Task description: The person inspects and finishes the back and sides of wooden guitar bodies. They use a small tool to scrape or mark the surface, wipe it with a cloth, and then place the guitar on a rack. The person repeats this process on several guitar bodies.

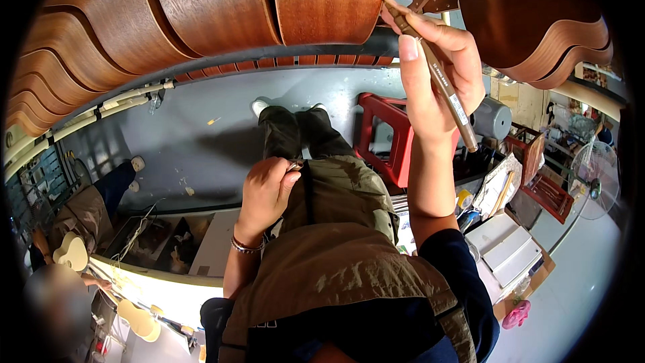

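My right hand [440, 67] is raised at the upper right, its fingers closed round a brown marker pen [440, 81]. The pen slants, and its tip meets or nearly meets the right edge of a glossy brown wooden guitar body [329, 0]. Just beyond the fingertips is a dark brown piece with small holes, like a guitar headstock [433, 1]. Lower down, in front of my apron, my left hand [265, 191] is closed in a pinch. A small brownish thing [294, 166] shows at its fingertips, too small to name surely.
More brown guitar bodies [114, 13] hang in a row along a padded rail [222, 55]. Below stands a red stool [383, 134]. A white-edged bench [168, 282] lies left, with a person [87, 215] beside pale guitar bodies [138, 319]. A fan [594, 181] stands far right.
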Action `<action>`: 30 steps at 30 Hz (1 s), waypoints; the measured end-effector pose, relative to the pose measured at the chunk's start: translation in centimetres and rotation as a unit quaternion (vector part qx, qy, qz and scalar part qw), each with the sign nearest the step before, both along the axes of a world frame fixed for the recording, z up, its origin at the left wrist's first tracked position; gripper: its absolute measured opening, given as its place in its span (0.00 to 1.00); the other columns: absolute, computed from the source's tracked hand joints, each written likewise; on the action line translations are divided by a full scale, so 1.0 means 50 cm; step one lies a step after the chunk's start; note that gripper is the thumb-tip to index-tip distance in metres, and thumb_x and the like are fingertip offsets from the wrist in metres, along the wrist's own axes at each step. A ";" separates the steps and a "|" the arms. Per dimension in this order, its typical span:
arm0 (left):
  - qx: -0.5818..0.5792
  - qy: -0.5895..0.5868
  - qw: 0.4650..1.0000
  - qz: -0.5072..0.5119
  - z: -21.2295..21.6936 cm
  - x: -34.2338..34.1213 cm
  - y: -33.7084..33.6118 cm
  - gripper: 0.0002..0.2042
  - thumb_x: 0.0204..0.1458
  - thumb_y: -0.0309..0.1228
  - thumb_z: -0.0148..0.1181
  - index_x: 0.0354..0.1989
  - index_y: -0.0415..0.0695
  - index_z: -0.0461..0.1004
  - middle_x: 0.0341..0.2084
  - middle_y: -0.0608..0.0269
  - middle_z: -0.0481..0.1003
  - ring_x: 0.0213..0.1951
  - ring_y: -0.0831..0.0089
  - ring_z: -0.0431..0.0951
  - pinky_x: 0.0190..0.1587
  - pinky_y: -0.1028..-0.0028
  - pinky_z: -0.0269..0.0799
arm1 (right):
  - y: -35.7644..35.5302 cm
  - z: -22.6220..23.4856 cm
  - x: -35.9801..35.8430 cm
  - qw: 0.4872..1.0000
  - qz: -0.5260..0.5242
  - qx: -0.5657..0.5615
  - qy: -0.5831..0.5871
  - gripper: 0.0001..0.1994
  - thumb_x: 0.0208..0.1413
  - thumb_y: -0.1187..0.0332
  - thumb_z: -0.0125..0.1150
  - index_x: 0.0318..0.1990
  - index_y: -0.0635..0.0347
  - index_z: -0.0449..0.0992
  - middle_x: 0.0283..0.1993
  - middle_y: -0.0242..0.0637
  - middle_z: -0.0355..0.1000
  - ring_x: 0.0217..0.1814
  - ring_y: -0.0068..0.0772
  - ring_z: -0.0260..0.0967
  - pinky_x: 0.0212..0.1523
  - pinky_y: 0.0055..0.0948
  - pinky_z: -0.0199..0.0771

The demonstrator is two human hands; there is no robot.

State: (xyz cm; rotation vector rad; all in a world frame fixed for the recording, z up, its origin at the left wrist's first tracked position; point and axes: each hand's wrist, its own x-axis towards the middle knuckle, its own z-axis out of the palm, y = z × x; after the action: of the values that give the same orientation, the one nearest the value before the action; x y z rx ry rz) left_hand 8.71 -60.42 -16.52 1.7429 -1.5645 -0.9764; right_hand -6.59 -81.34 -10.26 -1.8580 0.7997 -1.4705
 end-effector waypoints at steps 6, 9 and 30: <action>-0.019 0.003 1.000 0.016 -0.007 -0.008 -0.003 0.15 0.57 0.37 0.48 0.25 0.37 0.64 0.19 0.56 0.66 0.24 0.56 0.67 0.29 0.66 0.63 | 0.018 -0.013 -0.004 0.999 0.014 0.030 -0.009 0.09 0.46 0.79 0.62 0.36 0.65 0.72 0.36 0.43 0.75 0.43 0.36 0.75 0.38 0.21 0.74; -0.021 0.003 1.000 0.014 -0.007 -0.008 -0.005 0.14 0.57 0.36 0.48 0.25 0.37 0.64 0.19 0.56 0.66 0.24 0.56 0.66 0.29 0.66 0.63 | 0.012 -0.012 -0.001 1.000 0.014 0.016 -0.022 0.09 0.46 0.79 0.63 0.36 0.65 0.72 0.36 0.42 0.75 0.43 0.36 0.75 0.38 0.22 0.74; -0.015 0.006 1.000 0.010 -0.005 -0.009 -0.011 0.14 0.56 0.36 0.49 0.25 0.37 0.65 0.19 0.56 0.67 0.25 0.57 0.67 0.29 0.66 0.63 | 0.009 -0.017 -0.008 0.999 0.028 0.028 -0.015 0.09 0.46 0.79 0.62 0.35 0.65 0.72 0.36 0.44 0.75 0.42 0.36 0.75 0.39 0.23 0.74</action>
State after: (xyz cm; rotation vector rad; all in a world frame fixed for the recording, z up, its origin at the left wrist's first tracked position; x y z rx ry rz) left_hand 8.27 -60.98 -16.79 1.7263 -1.5420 -0.9485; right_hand -6.96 -80.87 -11.10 -1.7993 0.7609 -1.4233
